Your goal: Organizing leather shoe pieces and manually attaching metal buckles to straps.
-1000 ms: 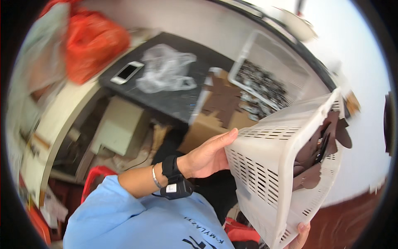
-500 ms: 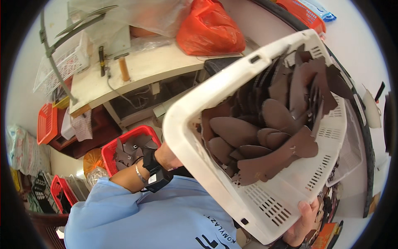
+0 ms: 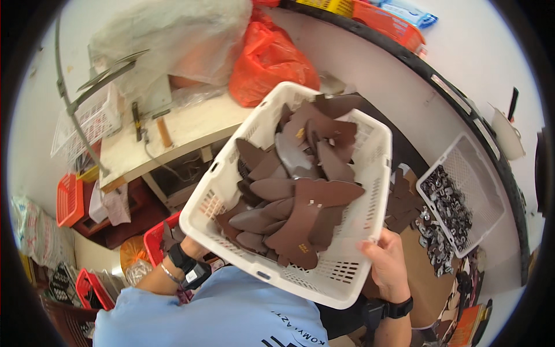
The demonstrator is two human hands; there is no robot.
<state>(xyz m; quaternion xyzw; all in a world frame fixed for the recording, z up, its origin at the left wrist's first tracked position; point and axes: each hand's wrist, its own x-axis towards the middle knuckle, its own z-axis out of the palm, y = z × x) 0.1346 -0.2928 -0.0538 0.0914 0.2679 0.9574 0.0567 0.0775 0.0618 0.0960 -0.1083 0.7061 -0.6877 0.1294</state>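
A white plastic basket (image 3: 199,231) with slotted walls is held up in front of me, slightly tilted. Loose inside it lie many flat, dark brown leather cut pieces (image 3: 295,222), some long with wavy ends, others oval. My right hand (image 3: 386,260) grips the basket's near right corner, thumb over the rim. At the near left side, my left hand (image 3: 193,247) is against the basket; most of its fingers are hidden behind the wall. Dark bands with small boxes sit on both wrists.
On the right, another white basket (image 3: 488,199) lies beside a heap of small black-and-grey pieces (image 3: 448,196) and more brown pieces (image 3: 399,202). Behind stands a pale workbench (image 3: 191,121) with a hammer (image 3: 164,132) and red plastic bag (image 3: 272,63). A red basket (image 3: 155,246) is low left.
The basket has moved left and lowered, turning more level. My right hand has come up with it at its corner. The heap and second white basket on the right are now uncovered.
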